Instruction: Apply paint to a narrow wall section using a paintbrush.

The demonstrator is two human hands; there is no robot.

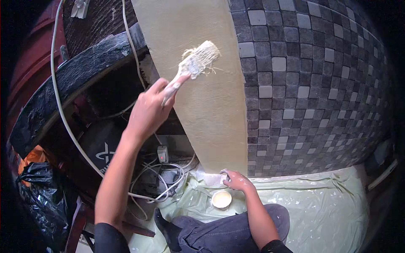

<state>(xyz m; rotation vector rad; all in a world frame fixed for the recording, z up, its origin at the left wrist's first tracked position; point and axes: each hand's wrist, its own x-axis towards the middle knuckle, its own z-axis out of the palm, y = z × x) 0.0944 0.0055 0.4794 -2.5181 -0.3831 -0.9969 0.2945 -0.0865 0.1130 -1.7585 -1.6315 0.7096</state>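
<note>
My left hand (155,101) grips the handle of a wide paintbrush (201,60). Its bristles are splayed and coated in pale paint, with some stray bristles sticking out. Behind the brush is a cream-coloured wall strip (208,126) with streaky brush marks; whether the bristles touch it I cannot tell. My right hand (237,181), flecked with paint, is low by the foot of this strip, fingers curled. Something whitish shows by its fingertips, too small to identify. Just below that hand, a small round tub (221,200) of cream paint stands on pale green plastic sheeting (316,202).
Grey mosaic tiles (303,91) adjoin the strip on the right. To the left are a dark curved ledge (85,76), a hanging white cable (60,104), a power plug with a red light (162,154), coiled cords (158,189) and a black plastic bag (44,193).
</note>
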